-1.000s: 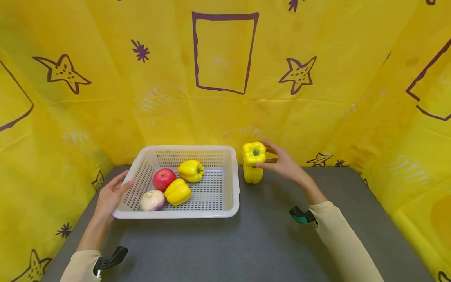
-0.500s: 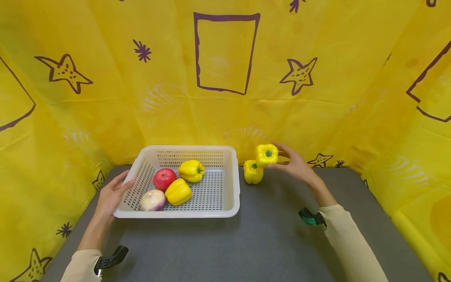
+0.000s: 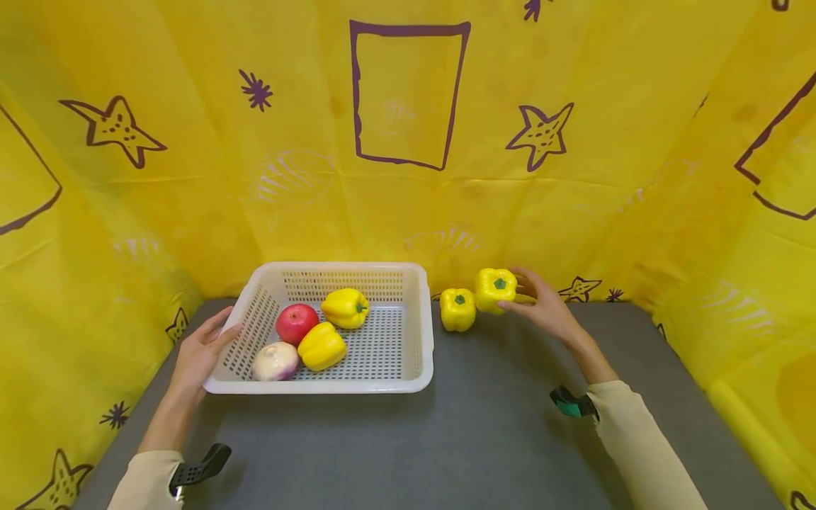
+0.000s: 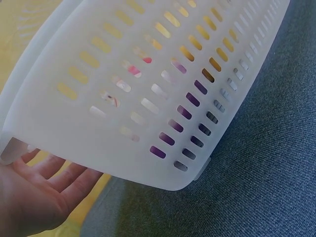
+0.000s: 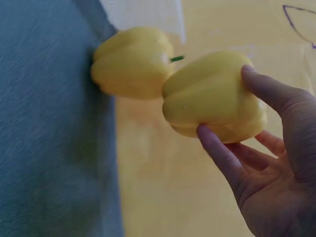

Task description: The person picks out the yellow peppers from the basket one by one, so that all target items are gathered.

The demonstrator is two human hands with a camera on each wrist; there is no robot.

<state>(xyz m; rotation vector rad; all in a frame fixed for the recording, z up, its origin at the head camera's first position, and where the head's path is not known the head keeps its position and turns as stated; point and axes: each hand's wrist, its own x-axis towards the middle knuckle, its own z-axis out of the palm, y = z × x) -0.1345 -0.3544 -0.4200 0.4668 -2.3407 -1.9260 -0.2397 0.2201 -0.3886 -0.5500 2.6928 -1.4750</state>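
In the head view my right hand (image 3: 545,308) grips a yellow bell pepper (image 3: 495,289), its green stem end facing the camera. Thumb and fingers hold that bell pepper (image 5: 212,98) from the side in the right wrist view. A second yellow bell pepper (image 3: 457,310) stands on the table just left of it. My left hand (image 3: 199,352) holds the left rim of a white plastic basket (image 3: 319,387); part of its fingers is hidden behind the wall in the left wrist view. Inside the basket lie two yellow bell peppers (image 3: 345,309), a red apple-like fruit (image 3: 297,324) and a white-and-purple onion or turnip (image 3: 275,361).
The basket and peppers are on a dark grey table (image 3: 382,453). A yellow cloth (image 3: 408,212) with purple drawings hangs behind and along both sides. The right half of the basket shows its bare slotted floor (image 3: 385,347).
My right hand has carried its bell pepper rightward and a little down, from above and behind the standing pepper to its right side. The left hand and basket have stayed in place.
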